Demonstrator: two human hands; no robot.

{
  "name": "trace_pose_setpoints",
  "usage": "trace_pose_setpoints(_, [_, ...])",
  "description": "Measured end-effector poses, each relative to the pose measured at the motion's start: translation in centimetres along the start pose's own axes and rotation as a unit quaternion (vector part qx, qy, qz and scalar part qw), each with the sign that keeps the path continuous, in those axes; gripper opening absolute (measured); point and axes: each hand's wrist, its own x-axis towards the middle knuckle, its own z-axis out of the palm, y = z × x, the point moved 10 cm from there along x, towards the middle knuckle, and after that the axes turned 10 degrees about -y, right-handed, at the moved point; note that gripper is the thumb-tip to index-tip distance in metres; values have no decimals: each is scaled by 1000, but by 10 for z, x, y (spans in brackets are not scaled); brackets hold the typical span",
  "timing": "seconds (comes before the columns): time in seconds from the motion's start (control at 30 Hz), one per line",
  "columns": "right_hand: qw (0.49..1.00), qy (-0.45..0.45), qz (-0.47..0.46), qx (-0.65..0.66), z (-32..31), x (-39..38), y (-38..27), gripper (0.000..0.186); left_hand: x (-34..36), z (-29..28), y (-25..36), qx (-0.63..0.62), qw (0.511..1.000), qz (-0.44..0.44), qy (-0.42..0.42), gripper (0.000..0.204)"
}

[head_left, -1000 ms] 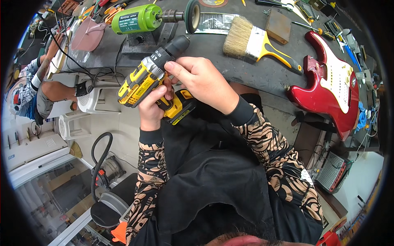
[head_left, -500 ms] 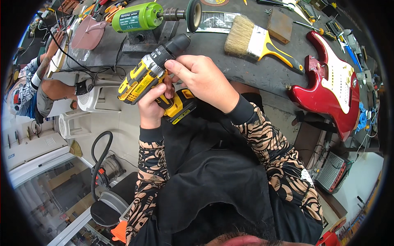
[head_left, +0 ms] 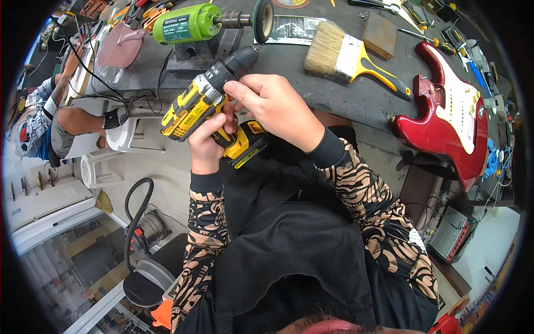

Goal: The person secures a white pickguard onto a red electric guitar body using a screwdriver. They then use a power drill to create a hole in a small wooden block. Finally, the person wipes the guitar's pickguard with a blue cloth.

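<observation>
A yellow and black cordless drill (head_left: 190, 115) is held tilted in front of my apron, its black chuck (head_left: 240, 62) pointing up and to the right toward the bench. My left hand (head_left: 206, 149) is wrapped round the drill's handle, thumb along the near side. The yellow battery base (head_left: 243, 146) sticks out to the right below that hand. My right hand (head_left: 282, 110) is closed against the drill just behind the chuck, with its thumb on the side of the body. Its other fingertips are partly hidden behind the thumb and the drill.
A green bench grinder (head_left: 188, 25) stands on the dark bench (head_left: 283, 72), close beyond the chuck. Right of it lie a wide paintbrush (head_left: 339, 53), a brown block (head_left: 380, 34) and a red guitar body (head_left: 445, 131). Another person's leg (head_left: 83, 122) and white stools (head_left: 103, 167) are at left.
Almost nothing differs: both hands keep the same grip, and the drill has shifted very slightly to the right. The other person at the left has moved a little.
</observation>
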Motion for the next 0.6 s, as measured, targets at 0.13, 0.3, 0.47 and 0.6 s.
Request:
trace_pose_setpoints(0.13, [1000, -1, 7, -6, -1, 0, -4, 40, 0, -1, 0, 2, 1000, 0, -1, 37])
trace_pose_setpoints(0.3, [1000, -3, 19, 3, -2, -1, -3, 40, 2, 2, 0, 2, 1000, -4, -1, 35])
trace_pose_setpoints(0.47, [994, -14, 14, -111, -4, -4, -25, 34, 2, -2, -3, 11, 1000, -4, -6, 34])
trace_pose_setpoints(0.6, [831, -147, -136, -519, 51, -38, -117, 12, -10, 5, 6, 41, 991, 1, 126, 35])
